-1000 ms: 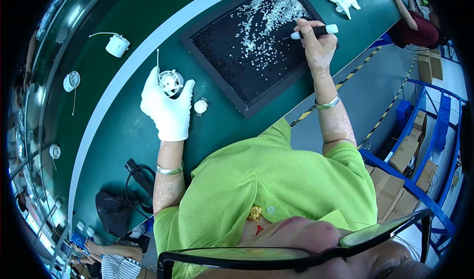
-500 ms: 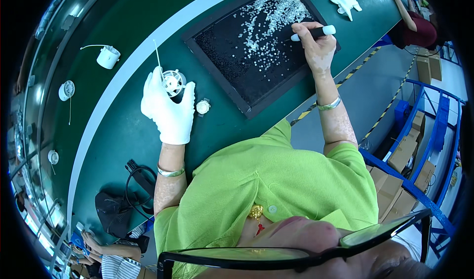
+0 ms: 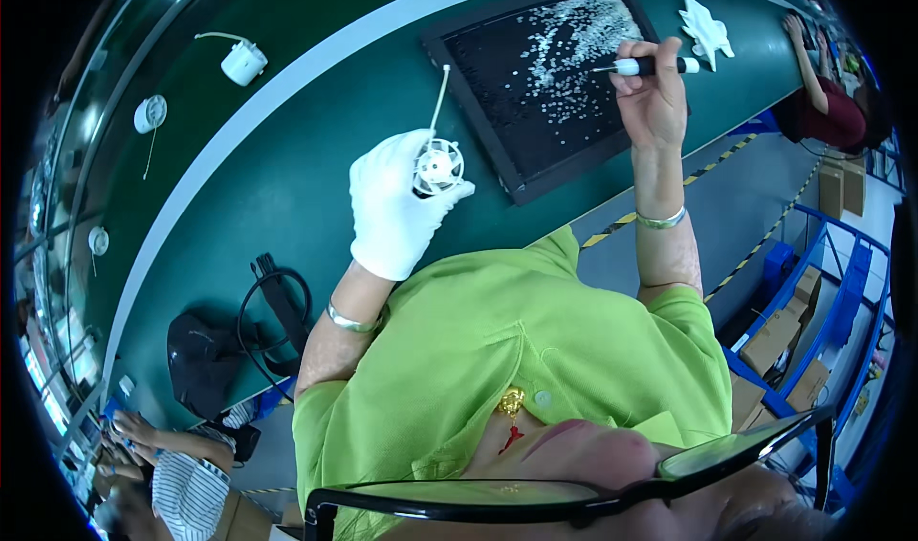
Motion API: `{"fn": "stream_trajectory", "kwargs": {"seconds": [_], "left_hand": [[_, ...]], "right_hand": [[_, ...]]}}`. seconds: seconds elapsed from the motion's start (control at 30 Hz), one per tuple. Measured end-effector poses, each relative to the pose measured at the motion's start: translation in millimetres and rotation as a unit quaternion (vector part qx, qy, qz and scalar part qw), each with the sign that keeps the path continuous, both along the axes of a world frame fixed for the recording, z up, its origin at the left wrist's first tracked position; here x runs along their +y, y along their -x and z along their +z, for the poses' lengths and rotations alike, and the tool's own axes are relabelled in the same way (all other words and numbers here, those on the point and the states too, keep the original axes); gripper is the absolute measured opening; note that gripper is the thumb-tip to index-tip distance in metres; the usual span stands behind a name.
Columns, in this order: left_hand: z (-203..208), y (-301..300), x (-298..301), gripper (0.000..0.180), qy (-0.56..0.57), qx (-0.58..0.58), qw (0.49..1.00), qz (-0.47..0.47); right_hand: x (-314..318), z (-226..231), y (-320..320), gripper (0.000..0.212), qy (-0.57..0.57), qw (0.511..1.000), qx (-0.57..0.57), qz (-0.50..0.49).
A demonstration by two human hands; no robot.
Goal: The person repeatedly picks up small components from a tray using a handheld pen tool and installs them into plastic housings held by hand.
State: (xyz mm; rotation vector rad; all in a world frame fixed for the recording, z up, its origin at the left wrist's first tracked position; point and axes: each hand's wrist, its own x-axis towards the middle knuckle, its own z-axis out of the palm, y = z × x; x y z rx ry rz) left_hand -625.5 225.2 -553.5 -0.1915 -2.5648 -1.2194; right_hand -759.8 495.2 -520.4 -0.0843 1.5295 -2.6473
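Note:
My left hand (image 3: 394, 201), in a white glove, is closed around a small white round fan housing (image 3: 440, 166) with spokes and a hub. A thin white lead (image 3: 440, 101) stands out from it. My bare right hand (image 3: 658, 110) grips a black-and-white pen-shaped tool (image 3: 639, 66) whose slim metal tip points left. The tip is over a black shallow tray (image 3: 481, 137). Many tiny pale pieces (image 3: 574, 39) are scattered in the tray, thickest toward its far right corner, and tiny dark pieces lie in its left part.
White cup-shaped parts with leads (image 3: 244, 63) sit on the green strip beyond the pale curved edge. A crumpled white cloth or glove (image 3: 706, 32) lies right of the tray. A black bag-like item (image 3: 199, 364) and black cable (image 3: 277, 302) are at left. Co-workers sit at both sides; a blue rack (image 3: 846, 278) stands right.
My left hand has moved right, toward the tray, with the housing. My right hand has turned, so the tool now points left. The small round white part seen beside my glove no longer shows.

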Motion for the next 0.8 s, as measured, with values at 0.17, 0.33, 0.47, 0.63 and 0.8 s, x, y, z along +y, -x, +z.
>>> {"fn": "stream_trajectory", "kwargs": {"seconds": [0.17, 0.33, 0.47, 0.63, 0.8], "left_hand": [[-13, -5, 3, 0.057, -0.002, -0.011, 1.000, 0.028], [-21, -7, 2, 0.057, -0.022, 0.004, 0.999, 0.024], [-23, -5, 5, 0.055, -0.013, 0.012, 0.999, 0.035], [-19, -4, 5, 0.051, -0.005, -0.002, 0.999, 0.038], [-10, -3, 4, 0.046, 0.022, -0.008, 0.999, 0.046]], "right_hand": [[-56, 20, -25, 0.065, 0.031, 0.992, 0.040, 0.117], [-120, 8, -53, 0.055, 0.073, 0.981, 0.058, 0.170], [-142, -6, -64, 0.045, 0.137, 0.976, 0.007, 0.172], [-150, -24, -66, 0.048, 0.136, 0.976, 0.005, 0.170], [-151, -25, -69, 0.050, 0.099, 0.982, 0.004, 0.159]]}}
